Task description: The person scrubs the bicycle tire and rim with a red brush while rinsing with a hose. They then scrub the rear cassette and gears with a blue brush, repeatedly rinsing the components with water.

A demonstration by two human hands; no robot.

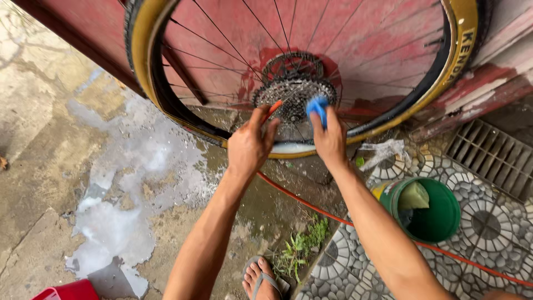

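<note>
Orange-handled brush (272, 108) sits pinched in your left hand (250, 147), its tip angled into the cassette (294, 91) so the bristles reach between the sprockets. Your right hand (328, 140) clenches a blue sponge (317, 105) against the cassette's right side. The bicycle wheel (300, 72) leans upright against the red wall (100, 22), and the green bucket (438, 214) stands near your right forearm.

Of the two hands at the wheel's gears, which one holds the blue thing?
The right hand holds the blue thing, pressed against the gear cluster. The left hand instead grips an orange-handled tool, whose tip also points at the gears.
</note>
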